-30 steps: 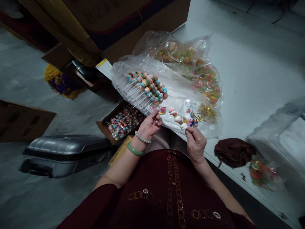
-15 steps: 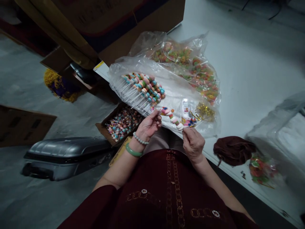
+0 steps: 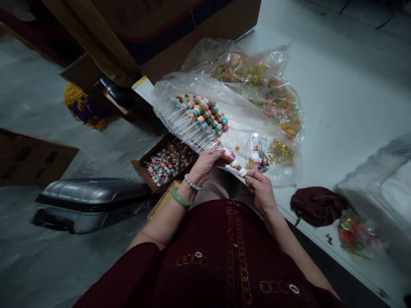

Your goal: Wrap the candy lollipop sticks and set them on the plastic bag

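Between my two hands is a candy skewer (image 3: 240, 170) of pink, white and brownish pieces. A clear printed plastic sleeve (image 3: 228, 155) covers its far-left part. My left hand (image 3: 208, 163) is closed on the sleeve, fingers pinched around it. My right hand (image 3: 261, 188) pinches the skewer's near-right end, by the white pieces; the stick is hidden. Just beyond my left hand, a pile of candy skewers (image 3: 205, 113) lies on a plastic sheet (image 3: 239, 130), white sticks pointing left. To the right are a printed packet (image 3: 255, 149) and gold twist ties (image 3: 281, 150).
Plastic bags of colourful ring candies (image 3: 257, 77) lie at the back of the white table (image 3: 337, 107). An open box of wrapped candies (image 3: 168, 164) stands below the table's left edge, near a grey suitcase (image 3: 93, 201). Right lies a dark brown cloth bundle (image 3: 317, 206).
The sleeve now covers more of the candy skewer, and my hands are closer together. My left hand has moved right along it. The whole view has shifted slightly.
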`<state>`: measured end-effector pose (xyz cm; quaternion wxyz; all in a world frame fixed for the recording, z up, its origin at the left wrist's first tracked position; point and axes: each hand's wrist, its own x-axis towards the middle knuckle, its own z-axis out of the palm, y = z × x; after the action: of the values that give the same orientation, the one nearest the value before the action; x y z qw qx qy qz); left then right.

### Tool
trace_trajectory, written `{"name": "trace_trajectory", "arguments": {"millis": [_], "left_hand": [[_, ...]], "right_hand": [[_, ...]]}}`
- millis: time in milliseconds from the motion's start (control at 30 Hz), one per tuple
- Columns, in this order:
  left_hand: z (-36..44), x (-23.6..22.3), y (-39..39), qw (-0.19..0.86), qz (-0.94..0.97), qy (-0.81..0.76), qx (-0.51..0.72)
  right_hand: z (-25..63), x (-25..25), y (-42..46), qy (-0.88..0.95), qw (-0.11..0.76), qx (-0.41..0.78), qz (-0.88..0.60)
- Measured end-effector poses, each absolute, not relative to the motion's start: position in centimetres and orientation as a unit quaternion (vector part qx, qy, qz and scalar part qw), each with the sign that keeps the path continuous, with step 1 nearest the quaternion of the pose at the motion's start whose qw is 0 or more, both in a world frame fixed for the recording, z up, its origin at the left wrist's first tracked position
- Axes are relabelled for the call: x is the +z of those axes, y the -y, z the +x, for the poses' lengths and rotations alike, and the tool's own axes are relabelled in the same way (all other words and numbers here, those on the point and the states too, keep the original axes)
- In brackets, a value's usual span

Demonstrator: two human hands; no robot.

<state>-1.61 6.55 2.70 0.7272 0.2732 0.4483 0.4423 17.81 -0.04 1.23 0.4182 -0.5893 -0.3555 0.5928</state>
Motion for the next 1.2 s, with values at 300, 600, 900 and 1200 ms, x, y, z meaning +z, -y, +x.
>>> {"name": "trace_trajectory", "arguments": {"millis": [300,600,900,1200], "left_hand": [[-1.7,1.6,-6.1,0.710,0.315,-0.460,0.430],[-0.8,1.1,-5.4,0.712,0.271,-0.478,0.437],[-3.4,2.0,-6.6,0.788,0.246,-0.357,0.437],[-1.5,2.0,-7.9,0.741,0.194,-0.407,0.497]], "right_hand": [[16.7,0.6,-0.2,0.292,0.369,0.719,-0.512],[15.7,-0.9,-0.2,0.728,0.338,0.154,-0.576],[15.2,-0.8,-1.5,0.470,0.449,0.494,-0.578],[14.5,-0.3,-2.1,0.371,0.449,0.581,-0.568]]}}
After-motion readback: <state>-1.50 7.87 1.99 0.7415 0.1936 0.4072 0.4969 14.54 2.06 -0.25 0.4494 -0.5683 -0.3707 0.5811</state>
